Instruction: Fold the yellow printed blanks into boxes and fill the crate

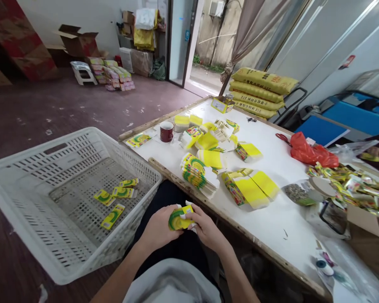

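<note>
Over my lap, a small yellow and green carton (177, 220) is held between both hands. My left hand (160, 227) grips its left side, while my right hand (206, 226) has thumb and fingers closed on its right end. Just past the hands, a fanned stack of flat printed cartons (194, 173) lies by the table edge. More yellow cartons (251, 189) lie in bundles to its right. On the left stands a white plastic crate (65, 256) with several similar small cartons (113, 216) on its slatted bottom.
A dark red mug (166, 132) stands on the white table (271, 235) beyond the carton stacks. At the right are a red plastic bag (312, 152), a heap of small packets (356, 185) and a cardboard box (368, 240). Yellow sacks (259, 94) are piled behind the table.
</note>
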A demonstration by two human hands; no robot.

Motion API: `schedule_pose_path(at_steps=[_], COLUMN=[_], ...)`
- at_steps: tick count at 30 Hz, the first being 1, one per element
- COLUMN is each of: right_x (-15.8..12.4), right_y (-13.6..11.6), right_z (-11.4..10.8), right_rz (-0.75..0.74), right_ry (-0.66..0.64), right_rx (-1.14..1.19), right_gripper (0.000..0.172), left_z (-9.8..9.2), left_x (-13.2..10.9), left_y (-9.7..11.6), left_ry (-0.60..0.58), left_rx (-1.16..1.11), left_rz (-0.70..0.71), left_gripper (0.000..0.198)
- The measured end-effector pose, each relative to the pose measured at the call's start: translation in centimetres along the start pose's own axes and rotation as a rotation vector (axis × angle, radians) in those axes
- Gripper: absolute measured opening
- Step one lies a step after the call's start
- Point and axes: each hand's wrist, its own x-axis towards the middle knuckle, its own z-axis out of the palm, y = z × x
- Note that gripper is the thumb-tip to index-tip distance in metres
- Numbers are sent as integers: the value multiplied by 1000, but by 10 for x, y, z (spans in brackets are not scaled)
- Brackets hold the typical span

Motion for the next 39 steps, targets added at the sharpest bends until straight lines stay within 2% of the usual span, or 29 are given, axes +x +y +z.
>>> schedule_pose_path(at_steps=[3,7,12,17,20,22,25,26,27,29,31,34,39], right_x=[1,0,-2,5,16,28,53,62,72,90,104,113,111], right_y=[-6,-16,-25,-26,-29,-28,-19,-14,-9,1,10,21,29], right_z=[-5,-12,-27,-7,-5,-17,-48,-57,-65,-74,-75,-73,-77], right_rz=[9,7,-21,63,52,56,163,191,212,250,296,352,338], right_ry=[-7,74,3,228,247,322,609,683,730,750,700,622,641], right_rx=[-27,-17,17,97,185,182,-27,-104,-173,-307,-422,-487,-379], right_gripper=[35,30,21,47,63,58,35,32,31,32,33,35,45], left_z=[-3,-7,-8,-4,-12,-28,-61,-72,-80,-88,-85,-66,-32], left_x=[2,4,9,17,16,12,4,1,-2,-7,-8,-5,2], left_y=[8,16,19,22,10,-4,-31,-40,-47,-56,-59,-53,-33], left_ry=[-3,-25,-32,84,122,247,646,775,874,976,969,841,641], left_rx=[24,31,12,1,-31,-27,110,157,169,125,27,-131,-369], left_rz=[14,18,45,95,81,27,-118,-156,-181,-193,-184,-182,-162], left_gripper=[54,57,60,57,58,62,85,94,98,100,97,86,70])
